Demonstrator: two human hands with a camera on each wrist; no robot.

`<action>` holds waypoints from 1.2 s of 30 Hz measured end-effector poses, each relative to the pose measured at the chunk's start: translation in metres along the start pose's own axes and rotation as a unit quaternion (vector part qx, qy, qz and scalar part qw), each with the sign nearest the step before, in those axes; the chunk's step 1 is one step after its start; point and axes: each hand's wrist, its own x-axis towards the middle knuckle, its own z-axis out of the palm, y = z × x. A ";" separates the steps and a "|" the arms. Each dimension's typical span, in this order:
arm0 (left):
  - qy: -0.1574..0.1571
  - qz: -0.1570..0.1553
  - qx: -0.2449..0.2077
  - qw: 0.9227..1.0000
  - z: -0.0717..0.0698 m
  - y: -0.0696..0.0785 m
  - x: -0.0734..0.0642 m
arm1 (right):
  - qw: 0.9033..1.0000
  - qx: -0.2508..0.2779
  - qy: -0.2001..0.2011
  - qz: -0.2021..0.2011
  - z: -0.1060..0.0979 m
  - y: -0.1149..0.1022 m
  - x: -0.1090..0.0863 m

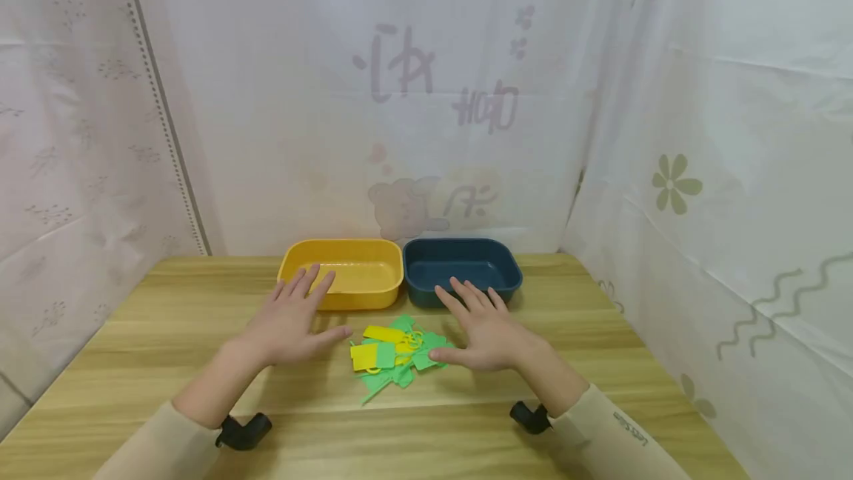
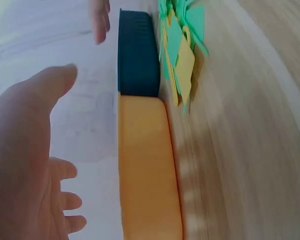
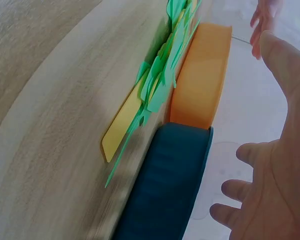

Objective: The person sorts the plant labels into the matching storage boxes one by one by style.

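Note:
Flat yellow plastic tags (image 1: 363,357) and green plastic tags (image 1: 385,355), some with thin tails or loops, lie in a loose heap on the wooden table. My left hand (image 1: 288,328) hovers just left of the heap, fingers spread and straight, overlapping the yellow bin's near corner in the head view. On the other side, my right hand (image 1: 489,335) is held palm down with its fingers extended; its thumb overlaps the heap's right edge. Both wrist views show bare palms holding nothing, with the tags lying below hand level.
Behind the heap stand a yellow rectangular bin (image 1: 360,301) on the left and a dark blue bin (image 1: 426,298) on the right, side by side. The wooden table (image 1: 320,428) ends at a printed white curtain (image 1: 320,132), which also hangs along both sides.

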 end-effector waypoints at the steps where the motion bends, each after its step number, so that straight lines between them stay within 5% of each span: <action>1: 0.002 -0.005 -0.004 1.000 -0.001 -0.002 0.002 | 1.000 -0.001 0.002 -0.001 0.000 0.000 0.000; 15: -0.035 -0.083 -0.032 0.995 0.005 -0.053 0.052 | 1.000 0.000 -0.006 0.005 -0.001 -0.001 -0.002; 25: -0.070 -0.115 -0.059 0.989 0.006 -0.060 0.074 | 1.000 -0.002 -0.004 0.010 0.002 0.002 -0.003; 36: -0.087 -0.121 -0.033 0.988 0.018 -0.061 0.078 | 1.000 -0.004 -0.005 0.010 0.002 0.001 -0.007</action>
